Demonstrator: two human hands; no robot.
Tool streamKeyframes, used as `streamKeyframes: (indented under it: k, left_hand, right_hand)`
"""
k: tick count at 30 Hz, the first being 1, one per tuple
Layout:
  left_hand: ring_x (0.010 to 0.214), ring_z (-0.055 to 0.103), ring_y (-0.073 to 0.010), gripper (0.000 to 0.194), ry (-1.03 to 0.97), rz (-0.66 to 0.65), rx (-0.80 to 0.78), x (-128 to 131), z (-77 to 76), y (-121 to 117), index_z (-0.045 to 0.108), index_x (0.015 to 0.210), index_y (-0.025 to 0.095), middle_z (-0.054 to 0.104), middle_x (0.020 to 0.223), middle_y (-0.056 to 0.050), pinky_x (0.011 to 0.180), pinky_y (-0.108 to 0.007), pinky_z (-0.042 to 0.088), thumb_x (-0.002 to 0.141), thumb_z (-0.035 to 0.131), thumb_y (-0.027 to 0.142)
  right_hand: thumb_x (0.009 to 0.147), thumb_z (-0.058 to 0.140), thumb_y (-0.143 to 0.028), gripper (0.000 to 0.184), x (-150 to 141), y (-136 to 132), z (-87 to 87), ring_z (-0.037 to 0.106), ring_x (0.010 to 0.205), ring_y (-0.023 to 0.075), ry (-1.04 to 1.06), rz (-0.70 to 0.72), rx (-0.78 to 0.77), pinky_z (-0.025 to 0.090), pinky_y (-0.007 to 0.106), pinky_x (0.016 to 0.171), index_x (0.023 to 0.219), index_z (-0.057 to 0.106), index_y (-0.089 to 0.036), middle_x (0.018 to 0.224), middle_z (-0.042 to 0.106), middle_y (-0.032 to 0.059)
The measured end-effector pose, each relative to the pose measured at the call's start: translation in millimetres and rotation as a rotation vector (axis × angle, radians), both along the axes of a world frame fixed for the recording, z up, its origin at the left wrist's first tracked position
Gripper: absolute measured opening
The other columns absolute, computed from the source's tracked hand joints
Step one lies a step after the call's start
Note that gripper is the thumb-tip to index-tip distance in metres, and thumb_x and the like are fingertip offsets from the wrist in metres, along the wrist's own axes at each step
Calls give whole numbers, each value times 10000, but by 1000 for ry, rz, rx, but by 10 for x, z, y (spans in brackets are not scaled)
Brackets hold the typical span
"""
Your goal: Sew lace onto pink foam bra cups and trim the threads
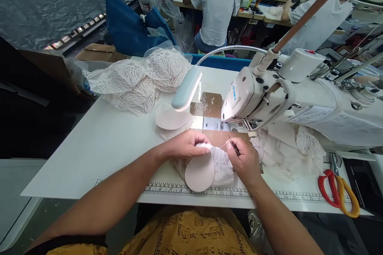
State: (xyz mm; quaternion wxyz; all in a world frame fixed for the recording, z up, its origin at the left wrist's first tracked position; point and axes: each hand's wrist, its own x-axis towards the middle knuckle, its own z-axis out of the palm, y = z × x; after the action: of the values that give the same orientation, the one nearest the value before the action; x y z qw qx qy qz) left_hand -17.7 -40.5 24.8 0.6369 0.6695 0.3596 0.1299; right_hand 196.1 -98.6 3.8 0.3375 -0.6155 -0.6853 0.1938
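My left hand (pixel 191 144) pinches the top edge of a white lace piece (pixel 223 165) near the table's front edge. A smooth, rounded white pad (pixel 200 173) lies at the lace, under my left thumb. My right hand (pixel 245 161) is closed around a slim dark pointed tool (pixel 234 147), its tip pointing up and left; whether it is tweezers or snips I cannot tell. A fine thread runs between the lace and my right fingertips. Just beyond both hands stands the white sewing machine's head (pixel 239 95), its needle area lit.
A lamp (pixel 187 87) on a bendable neck hangs left of the needle. White lace pieces (pixel 134 79) are heaped at the back left, a second pad (pixel 173 119) nearer. More lace (pixel 278 151) lies under the machine arm. Red-and-yellow-handled scissors (pixel 339 193) rest at right. Two people sit beyond.
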Motion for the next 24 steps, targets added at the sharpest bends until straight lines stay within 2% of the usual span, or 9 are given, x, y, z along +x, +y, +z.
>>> streamKeyframes:
  k: [3, 5, 8, 9, 12, 14, 19, 22, 24]
  left_hand:
    - [733, 591, -150, 220, 18, 52, -4, -23, 3, 12, 678, 842, 139, 650, 807, -33, 599, -214, 445, 802, 644, 352]
    - [724, 588, -146, 219, 1, 67, -12, -14, -8, 8, 680, 842, 137, 650, 800, -29, 596, -213, 448, 803, 645, 349]
    - [726, 593, -146, 244, -17, 79, -26, 4, -25, -2, 696, 879, 133, 662, 811, -34, 603, -215, 456, 815, 639, 362]
    - [727, 596, -148, 258, -22, 81, -34, 5, -26, -5, 700, 892, 131, 667, 813, -38, 606, -217, 460, 821, 634, 370]
    - [730, 604, -151, 276, -35, 86, -51, -5, -17, -2, 708, 889, 124, 677, 811, -48, 616, -222, 470, 825, 631, 381]
    - [726, 605, -150, 269, -30, 106, -46, -17, -4, 7, 710, 859, 121, 679, 800, -51, 618, -222, 473, 811, 646, 377]
    - [722, 614, -148, 281, -27, 136, -85, -33, 16, 26, 720, 851, 118, 689, 791, -59, 624, -224, 484, 785, 675, 387]
    - [747, 630, -153, 279, -37, 136, -120, -34, 8, 29, 726, 877, 125, 702, 822, -63, 646, -228, 497, 790, 677, 385]
    - [764, 639, -160, 273, -39, 138, -132, -34, -4, 32, 728, 879, 126, 708, 836, -66, 666, -237, 508, 794, 678, 381]
  right_hand:
    - [883, 480, -334, 187, 19, -5, -5, 598, 663, 162, 34, -27, -28, 452, 253, 603, 820, 621, -229, 709, 657, -6]
    - [871, 518, -390, 211, 34, -9, -1, 611, 691, 166, 110, -25, -42, 466, 264, 616, 946, 631, -228, 824, 689, 12]
    - [794, 616, -472, 389, 46, -11, 16, 572, 607, 141, 239, 63, -123, 461, 261, 556, 1096, 610, -225, 918, 694, 26]
    - [779, 633, -468, 380, 46, -11, 25, 552, 581, 133, 243, 102, -162, 452, 257, 542, 1069, 624, -222, 890, 692, 21]
    - [810, 599, -376, 178, 35, -7, 61, 528, 569, 128, 166, 145, -228, 427, 248, 544, 839, 655, -210, 734, 666, -5]
    - [835, 554, -310, 148, 27, -7, 89, 545, 590, 132, 148, 96, -205, 426, 243, 558, 773, 640, -208, 706, 658, -11]
    - [845, 535, -273, 125, 31, -8, 99, 605, 663, 150, 126, 3, -105, 472, 243, 614, 806, 639, -216, 752, 682, -11]
    - [868, 542, -348, 182, 65, -23, 44, 652, 751, 179, 42, -11, -44, 503, 269, 661, 938, 651, -220, 848, 715, 7]
    - [892, 517, -417, 300, 92, -48, 3, 666, 821, 195, -2, -13, 69, 514, 281, 681, 1083, 627, -214, 938, 718, 32]
